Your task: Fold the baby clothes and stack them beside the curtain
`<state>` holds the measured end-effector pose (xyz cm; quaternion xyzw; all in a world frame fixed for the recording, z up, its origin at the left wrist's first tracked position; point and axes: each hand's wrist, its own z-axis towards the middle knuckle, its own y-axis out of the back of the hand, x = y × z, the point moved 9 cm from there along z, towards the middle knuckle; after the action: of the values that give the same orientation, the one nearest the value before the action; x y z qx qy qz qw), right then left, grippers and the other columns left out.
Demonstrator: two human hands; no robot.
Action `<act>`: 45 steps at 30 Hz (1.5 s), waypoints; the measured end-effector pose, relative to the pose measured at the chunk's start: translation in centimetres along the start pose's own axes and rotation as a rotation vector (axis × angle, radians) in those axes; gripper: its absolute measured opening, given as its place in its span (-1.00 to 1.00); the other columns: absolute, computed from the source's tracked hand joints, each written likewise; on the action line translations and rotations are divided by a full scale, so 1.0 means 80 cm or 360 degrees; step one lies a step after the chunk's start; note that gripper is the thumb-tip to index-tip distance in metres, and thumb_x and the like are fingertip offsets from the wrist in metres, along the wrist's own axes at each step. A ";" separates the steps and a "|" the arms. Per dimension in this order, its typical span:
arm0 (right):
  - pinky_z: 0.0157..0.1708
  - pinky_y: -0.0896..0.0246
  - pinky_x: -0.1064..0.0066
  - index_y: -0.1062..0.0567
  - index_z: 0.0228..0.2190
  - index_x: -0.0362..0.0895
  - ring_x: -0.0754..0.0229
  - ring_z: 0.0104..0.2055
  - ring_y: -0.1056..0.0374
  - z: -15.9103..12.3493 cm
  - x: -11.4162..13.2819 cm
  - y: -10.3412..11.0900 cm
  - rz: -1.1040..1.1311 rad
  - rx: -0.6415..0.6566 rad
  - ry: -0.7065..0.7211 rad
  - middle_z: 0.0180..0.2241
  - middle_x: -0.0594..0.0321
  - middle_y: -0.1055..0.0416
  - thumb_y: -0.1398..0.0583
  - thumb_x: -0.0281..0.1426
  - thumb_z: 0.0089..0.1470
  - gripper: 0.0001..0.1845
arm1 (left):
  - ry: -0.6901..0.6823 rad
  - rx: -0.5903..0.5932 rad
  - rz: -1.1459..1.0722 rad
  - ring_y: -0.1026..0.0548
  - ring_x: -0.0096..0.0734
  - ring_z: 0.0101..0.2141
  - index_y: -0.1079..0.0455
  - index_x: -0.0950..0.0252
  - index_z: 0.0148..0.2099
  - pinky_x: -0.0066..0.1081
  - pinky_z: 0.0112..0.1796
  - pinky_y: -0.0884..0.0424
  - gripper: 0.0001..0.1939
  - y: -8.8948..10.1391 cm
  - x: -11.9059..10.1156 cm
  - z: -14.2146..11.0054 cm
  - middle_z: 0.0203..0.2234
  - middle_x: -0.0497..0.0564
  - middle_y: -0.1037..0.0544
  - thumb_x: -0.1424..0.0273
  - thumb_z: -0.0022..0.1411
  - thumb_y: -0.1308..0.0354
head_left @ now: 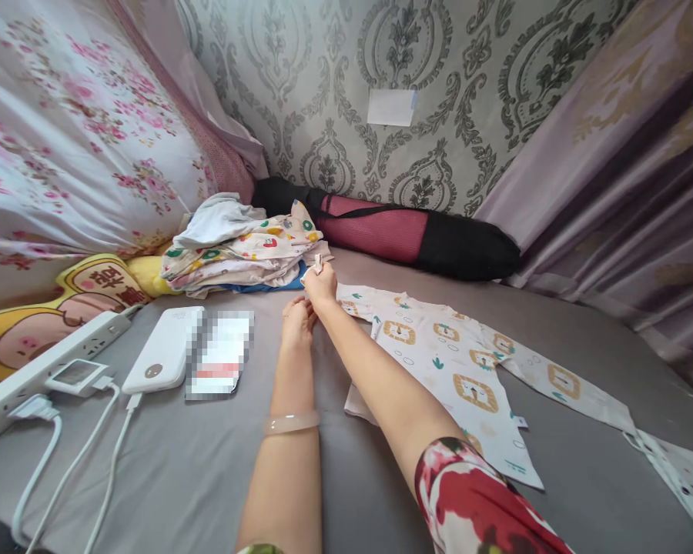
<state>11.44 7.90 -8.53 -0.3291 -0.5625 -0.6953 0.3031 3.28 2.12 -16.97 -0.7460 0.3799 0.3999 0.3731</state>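
A white long-sleeved shirt (pixel 421 354) with a tan lion-face print and green leaves lies spread on the grey bed sheet. Its right-hand sleeve stretches out flat, while the left-hand one runs behind my right wrist. Between the thumb and fingers of my right hand (pixel 322 283) a bit of white fabric sticks up, apparently the cuff of that sleeve. Just below and left of it, my left hand (pixel 300 317) is closed with curled fingers near the same sleeve; whatever it pinches is hidden. My right forearm crosses over the shirt's left side.
A heap of folded clothes (pixel 248 246) lies at the back left, before a black and pink long bag (pixel 381 231). On the left are a phone (pixel 219 354), a power bank (pixel 165 350), a power strip (pixel 63 365) with cables, and a yellow plush cushion (pixel 40 331). Another garment (pixel 681 469) lies far right.
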 end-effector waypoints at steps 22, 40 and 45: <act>0.34 0.41 -0.01 -0.05 0.32 -0.33 -0.01 0.42 0.27 -0.057 -0.144 0.109 -0.1061 0.0390 0.0028 0.39 -0.04 0.14 0.17 -0.27 0.33 -0.37 | -0.0084 -0.0190 -0.0094 -0.38 -0.32 0.16 -0.13 0.15 0.32 -0.40 -0.02 -0.43 -0.49 0.015 -0.020 0.001 0.19 0.08 -0.36 0.18 0.39 0.14; 0.35 0.43 0.08 0.03 0.31 -0.49 -0.12 0.42 0.33 -0.102 -0.064 0.009 -0.1005 0.0498 0.0097 0.39 -0.17 0.22 0.10 -0.18 0.32 -0.24 | -0.0135 -0.0285 -0.0257 -0.48 -0.35 -0.05 -0.31 0.26 -0.20 -0.39 -0.07 -0.38 -0.82 0.015 -0.014 0.010 -0.23 0.03 -0.49 0.25 0.31 -0.04; 0.16 -0.11 0.25 -0.45 0.04 -0.29 -0.05 0.22 -0.20 -0.140 -0.041 0.048 -0.1141 0.0613 0.0363 0.18 -0.12 -0.29 -0.02 -0.33 0.26 -0.56 | -0.0138 -0.0288 -0.0202 -0.50 -0.39 -0.11 -0.31 0.25 -0.20 -0.40 -0.10 -0.39 -0.83 0.015 -0.011 0.017 -0.29 0.01 -0.49 0.25 0.29 -0.06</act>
<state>15.18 -3.61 -10.62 0.0293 -0.7239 -0.6708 0.1583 1.51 3.02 -17.08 -0.7812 0.2780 0.4399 0.3449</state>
